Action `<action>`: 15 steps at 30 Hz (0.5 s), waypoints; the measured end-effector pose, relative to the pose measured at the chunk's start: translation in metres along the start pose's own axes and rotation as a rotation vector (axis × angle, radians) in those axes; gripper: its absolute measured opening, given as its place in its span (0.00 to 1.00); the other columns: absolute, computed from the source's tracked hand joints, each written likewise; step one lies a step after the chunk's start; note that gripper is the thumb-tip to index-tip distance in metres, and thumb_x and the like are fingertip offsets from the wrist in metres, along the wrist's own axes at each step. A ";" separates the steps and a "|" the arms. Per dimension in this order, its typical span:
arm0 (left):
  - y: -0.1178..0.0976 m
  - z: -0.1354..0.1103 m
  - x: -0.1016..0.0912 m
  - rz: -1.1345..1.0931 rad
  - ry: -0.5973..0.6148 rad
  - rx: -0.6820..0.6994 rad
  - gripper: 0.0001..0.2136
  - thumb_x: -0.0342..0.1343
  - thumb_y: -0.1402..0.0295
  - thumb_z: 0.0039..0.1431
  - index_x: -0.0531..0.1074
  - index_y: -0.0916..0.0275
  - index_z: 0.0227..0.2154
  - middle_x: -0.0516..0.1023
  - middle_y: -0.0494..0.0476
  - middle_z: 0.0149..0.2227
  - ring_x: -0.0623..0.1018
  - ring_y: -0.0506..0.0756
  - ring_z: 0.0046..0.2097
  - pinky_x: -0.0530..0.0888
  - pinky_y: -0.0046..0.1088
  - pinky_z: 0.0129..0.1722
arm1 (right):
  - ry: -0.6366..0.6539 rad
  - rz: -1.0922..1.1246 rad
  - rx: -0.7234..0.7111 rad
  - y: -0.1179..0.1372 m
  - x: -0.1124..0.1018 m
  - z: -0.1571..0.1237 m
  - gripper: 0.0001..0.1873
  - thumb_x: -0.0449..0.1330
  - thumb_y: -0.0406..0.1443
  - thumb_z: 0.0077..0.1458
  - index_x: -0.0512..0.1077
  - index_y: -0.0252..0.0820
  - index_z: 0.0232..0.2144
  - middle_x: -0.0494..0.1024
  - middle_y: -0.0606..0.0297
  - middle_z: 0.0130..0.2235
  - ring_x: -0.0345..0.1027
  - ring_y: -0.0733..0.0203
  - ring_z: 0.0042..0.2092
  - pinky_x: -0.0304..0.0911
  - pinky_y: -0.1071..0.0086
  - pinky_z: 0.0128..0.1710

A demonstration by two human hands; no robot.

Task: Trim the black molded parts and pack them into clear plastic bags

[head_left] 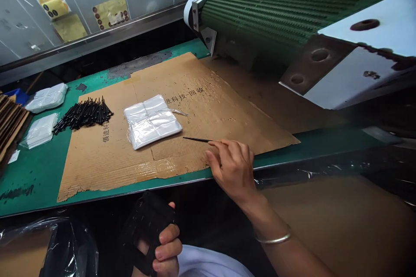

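Nearest, below the bench's [35, 173] front edge, the left hand [167, 246] grips a matte black piece [146, 225], fingers curled round it. Just over that edge the right hand [232, 166] pinches one end of a thin black stick [196, 139] lying flat on worn corrugated cardboard [107, 164] printed "科技-回收". Beyond sit a glossy stack of clear bags [151, 120], then a heap of like sticks [82, 114] toward the left edge.

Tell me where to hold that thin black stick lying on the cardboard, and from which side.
Pinch its right end, from the right and above. The thin black stick lies flat on the cardboard, too slim to scoop mid-length, and that end sits at the fingertips of the right hand.
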State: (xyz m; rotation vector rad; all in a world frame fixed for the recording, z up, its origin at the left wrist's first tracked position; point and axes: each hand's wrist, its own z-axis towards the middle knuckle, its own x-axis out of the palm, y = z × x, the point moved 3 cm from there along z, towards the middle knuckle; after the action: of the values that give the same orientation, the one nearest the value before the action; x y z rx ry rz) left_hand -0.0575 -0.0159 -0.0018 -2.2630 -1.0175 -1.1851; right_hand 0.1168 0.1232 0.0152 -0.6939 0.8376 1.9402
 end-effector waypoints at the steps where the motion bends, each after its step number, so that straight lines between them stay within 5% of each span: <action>1: 0.001 0.002 -0.001 -0.041 0.005 0.057 0.17 0.52 0.67 0.57 0.64 0.64 0.14 0.53 0.44 0.13 0.51 0.40 0.14 0.50 0.11 0.09 | -0.027 0.141 -0.043 0.012 -0.007 -0.006 0.09 0.50 0.34 0.60 0.67 0.38 0.40 0.71 0.53 0.37 0.63 0.50 0.40 0.60 0.57 0.38; 4: 0.002 0.008 -0.006 -0.097 -0.057 0.323 0.07 0.61 0.69 0.46 0.69 0.62 0.20 0.62 0.48 0.20 0.63 0.43 0.20 0.59 0.12 0.14 | 0.015 0.572 -0.269 0.061 -0.027 -0.029 0.11 0.49 0.39 0.61 0.64 0.40 0.42 0.72 0.58 0.35 0.65 0.55 0.39 0.63 0.59 0.41; 7: 0.001 0.009 -0.011 0.017 -0.164 0.462 0.05 0.58 0.65 0.48 0.73 0.54 0.31 0.69 0.50 0.25 0.70 0.52 0.27 0.69 0.25 0.19 | 0.132 0.719 -0.458 0.102 -0.034 -0.051 0.13 0.54 0.42 0.57 0.64 0.41 0.42 0.75 0.60 0.36 0.67 0.57 0.41 0.63 0.58 0.48; 12: 0.000 0.014 -0.014 0.079 -0.167 0.589 0.11 0.57 0.64 0.49 0.74 0.50 0.38 0.76 0.53 0.32 0.75 0.60 0.39 0.74 0.37 0.34 | 0.115 0.838 -0.397 0.106 -0.027 -0.047 0.15 0.51 0.35 0.58 0.61 0.36 0.47 0.75 0.55 0.37 0.69 0.56 0.40 0.67 0.58 0.42; 15: 0.005 0.022 -0.015 0.112 -0.110 0.556 0.12 0.62 0.66 0.45 0.75 0.57 0.36 0.78 0.60 0.38 0.75 0.61 0.43 0.72 0.34 0.36 | 0.247 0.975 -0.163 0.084 -0.018 -0.016 0.11 0.49 0.32 0.58 0.64 0.40 0.44 0.75 0.60 0.35 0.69 0.60 0.34 0.67 0.68 0.35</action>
State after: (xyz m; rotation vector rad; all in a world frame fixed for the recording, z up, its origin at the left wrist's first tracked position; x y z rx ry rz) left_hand -0.0477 -0.0120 -0.0263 -1.9203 -1.0818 -0.6324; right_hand 0.0533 0.0696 0.0422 -0.6887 1.3438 2.8463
